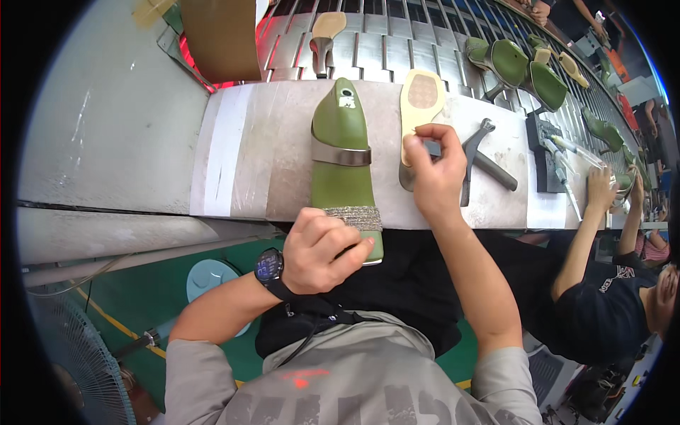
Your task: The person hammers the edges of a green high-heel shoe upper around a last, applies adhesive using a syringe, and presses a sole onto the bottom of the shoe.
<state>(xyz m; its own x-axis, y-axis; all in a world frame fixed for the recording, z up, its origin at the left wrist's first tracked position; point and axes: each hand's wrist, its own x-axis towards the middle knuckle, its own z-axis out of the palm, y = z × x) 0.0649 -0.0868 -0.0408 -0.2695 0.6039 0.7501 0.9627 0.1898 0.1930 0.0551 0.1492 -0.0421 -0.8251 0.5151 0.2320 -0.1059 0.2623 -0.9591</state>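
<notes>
A green sandal (341,185) lies lengthwise on the bench before me, toe toward me. A shiny metallic strap crosses its middle and a glittery band its toe end; a hole and a white patch show at the heel end. My left hand (322,251), wearing a black watch, is closed on the toe end by the band. To the right, my right hand (440,173) is raised with thumb and forefinger pinched together; whatever is between them is too small to make out. Just behind those fingers lies a beige insole (423,103), its near end partly covered by the hand.
Right of my right hand lie a metal pincer-like tool (478,138) and a dark bar (496,172). A black block (544,159) with pen-like tools stands farther right. Sandals (506,64) rest on the slatted conveyor (393,46) behind. A co-worker's hands (602,188) work at the right.
</notes>
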